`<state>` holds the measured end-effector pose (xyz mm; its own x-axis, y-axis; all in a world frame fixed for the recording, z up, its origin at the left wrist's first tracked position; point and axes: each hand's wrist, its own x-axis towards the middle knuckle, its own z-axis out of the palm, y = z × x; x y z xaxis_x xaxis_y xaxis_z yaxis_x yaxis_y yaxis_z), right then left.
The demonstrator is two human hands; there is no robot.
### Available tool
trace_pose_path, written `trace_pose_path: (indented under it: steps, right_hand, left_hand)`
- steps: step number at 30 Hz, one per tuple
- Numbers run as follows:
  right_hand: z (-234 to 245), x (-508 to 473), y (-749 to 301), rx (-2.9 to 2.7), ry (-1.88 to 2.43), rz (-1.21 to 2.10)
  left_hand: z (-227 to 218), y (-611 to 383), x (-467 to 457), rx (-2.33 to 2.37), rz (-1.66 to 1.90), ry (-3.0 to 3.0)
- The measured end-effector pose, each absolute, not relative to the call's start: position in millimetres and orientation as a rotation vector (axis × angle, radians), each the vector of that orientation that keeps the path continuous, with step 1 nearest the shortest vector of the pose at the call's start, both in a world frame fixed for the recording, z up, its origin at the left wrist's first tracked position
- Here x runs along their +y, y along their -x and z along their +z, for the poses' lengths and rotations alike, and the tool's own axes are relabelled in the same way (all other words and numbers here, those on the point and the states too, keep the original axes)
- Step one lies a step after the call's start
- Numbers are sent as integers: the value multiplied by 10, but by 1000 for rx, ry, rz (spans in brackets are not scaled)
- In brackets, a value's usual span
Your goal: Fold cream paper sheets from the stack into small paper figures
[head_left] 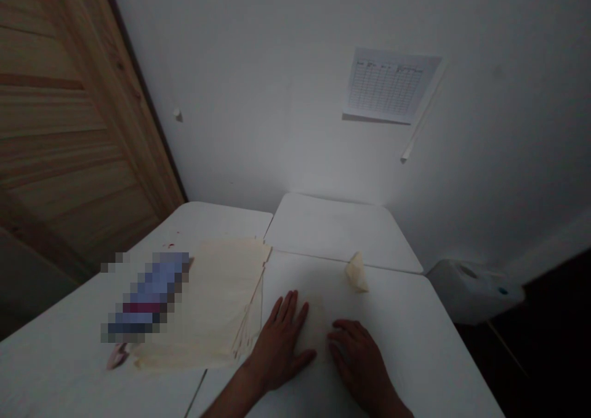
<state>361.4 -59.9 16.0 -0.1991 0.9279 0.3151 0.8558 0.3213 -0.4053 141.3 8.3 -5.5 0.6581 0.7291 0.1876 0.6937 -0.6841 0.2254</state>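
Printed grid sheet [392,84] taped high on the wall, its column headings and rows too small and dim to read; no other legible writing or brand anywhere. Blurred, pixelated block [148,295] lying on the left, blue and dark red, its identity hidden. Left hand [279,344] flat and palm-down, fingers spread wide, holding nothing, just beside the cut edges of a stack of cream sheets [207,301]. Right hand [357,362] palm-down with fingers slightly curled and narrower, also holding nothing, cut off by the bottom of the frame, near a small folded cream piece [357,273] standing further ahead. Under and between both hands, a faint pale patch, perhaps a thin sheet, impossible to make out. Pink scrap [117,356] at the stack's near corner. Across 3 white tabletops [341,227], seams visible; a wide stretch of tabletop right of the right hand, up to the table's edge
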Motion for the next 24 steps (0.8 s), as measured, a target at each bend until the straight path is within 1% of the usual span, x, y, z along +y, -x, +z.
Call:
trace_pose_path:
  steps: [4,11,15,24]
  right_hand:
    - [232,-274,-3525,-2060,1526,254]
    - [301,113,-3432,-2173,1473,372]
    - [317,192,-3467,-2253,1500,422]
    - [319,208,-3474,-2235,1533,396]
  left_hand:
    - [-59,-1381,41,1182,389,-2704]
    - [-96,-1348,-18,1216,426,-2649]
    - [-110,-1341,-30,1230,459,-2630]
    - [-133,-1333,-32,1254,530,-2616]
